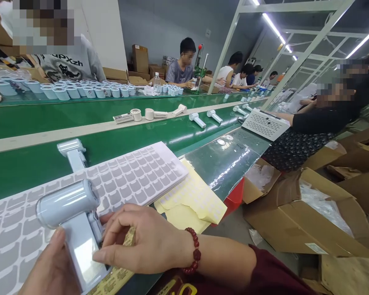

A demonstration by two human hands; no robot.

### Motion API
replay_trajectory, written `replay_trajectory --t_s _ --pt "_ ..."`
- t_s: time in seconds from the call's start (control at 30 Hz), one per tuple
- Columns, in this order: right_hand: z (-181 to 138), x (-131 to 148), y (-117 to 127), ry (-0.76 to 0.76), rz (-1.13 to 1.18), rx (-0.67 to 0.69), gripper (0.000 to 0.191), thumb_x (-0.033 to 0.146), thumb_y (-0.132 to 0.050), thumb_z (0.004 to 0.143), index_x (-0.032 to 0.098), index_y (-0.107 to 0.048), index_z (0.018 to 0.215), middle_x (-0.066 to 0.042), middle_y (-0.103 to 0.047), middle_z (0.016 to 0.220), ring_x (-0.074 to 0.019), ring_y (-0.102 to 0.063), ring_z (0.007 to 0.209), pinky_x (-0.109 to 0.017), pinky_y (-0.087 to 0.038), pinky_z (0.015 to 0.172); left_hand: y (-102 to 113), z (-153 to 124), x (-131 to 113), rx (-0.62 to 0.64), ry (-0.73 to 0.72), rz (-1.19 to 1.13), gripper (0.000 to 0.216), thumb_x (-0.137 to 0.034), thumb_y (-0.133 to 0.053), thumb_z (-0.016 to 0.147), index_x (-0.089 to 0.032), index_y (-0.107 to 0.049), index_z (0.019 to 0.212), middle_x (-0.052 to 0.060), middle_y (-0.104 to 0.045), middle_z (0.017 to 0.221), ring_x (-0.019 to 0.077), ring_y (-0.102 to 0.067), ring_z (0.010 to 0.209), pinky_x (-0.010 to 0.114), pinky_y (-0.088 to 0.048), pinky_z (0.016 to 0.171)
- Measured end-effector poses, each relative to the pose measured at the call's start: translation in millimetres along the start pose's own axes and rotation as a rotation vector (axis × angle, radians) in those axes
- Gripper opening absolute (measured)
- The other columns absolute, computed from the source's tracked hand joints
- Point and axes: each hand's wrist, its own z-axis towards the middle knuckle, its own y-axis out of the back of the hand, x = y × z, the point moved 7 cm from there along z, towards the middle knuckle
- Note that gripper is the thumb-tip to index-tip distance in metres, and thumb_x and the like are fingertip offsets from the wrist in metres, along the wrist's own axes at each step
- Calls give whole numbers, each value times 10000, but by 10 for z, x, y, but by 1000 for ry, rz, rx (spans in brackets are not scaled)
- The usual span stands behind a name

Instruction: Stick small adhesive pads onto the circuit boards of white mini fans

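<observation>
At eight o'clock the blue gadget [75, 223] was grasped by the left hand [51, 266] — best braced firmly for even pressure — while its handle [83, 250] was touched by the right hand [149, 237], whose curled fingers' grip could not be told.

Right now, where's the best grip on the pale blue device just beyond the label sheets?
Probably the cylindrical head, from above: that end of the device lies exposed on the green belt, while the label sheets hide the lower end of its handle.
</observation>
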Motion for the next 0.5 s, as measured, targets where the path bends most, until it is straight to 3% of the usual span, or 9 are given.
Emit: replay_trajectory --t_s 0.13,0.23,0.33,0.43,0.5 --pt "92 3 -57 -36 -102 51 322 160 -905 681 207 -588 648 22 -639 775 -210 -665 1110 -311 -498 1024 50 -22 -21 -16 -19 -12 462 -449 -768 695 -264 -730 1117 19 -731 986 329 -694 959 414 -644 757" --pt "122 7 -76 -40 -122 55 321 188 -897 699 210 -580 653 20 -641 784 -208 -668 1112 -309 -506 1016 3 -25 -79 -81 6 -119 443 -415 -774 689 -274 -710 1104 13 -727 898 331 -696 973 414 -640 767" --pt "135 2 -97 -13 -142 61 301 244 -872 742 215 -579 680 9 -647 805 -210 -661 1148 -292 -517 1002 -156 -62 -165 -156 68 -234 464 -499 -725 742 -288 -671 1152 18 -727 861 339 -700 977 424 -644 740" --pt "145 5 -104 25 -213 72 293 225 -855 750 215 -567 700 -2 -652 835 -224 -646 1183 -313 -518 1009 -266 -115 -223 -165 97 -275 532 -555 -711 747 -295 -643 1207 24 -736 891 348 -699 992 424 -647 718" --pt "156 24 -93 48 -245 76 310 202 -853 748 212 -548 697 -10 -655 856 -227 -639 1194 -324 -512 1018 -217 -134 -202 -155 105 -271 528 -527 -723 749 -296 -640 1216 21 -737 895 343 -702 979 407 -648 689"
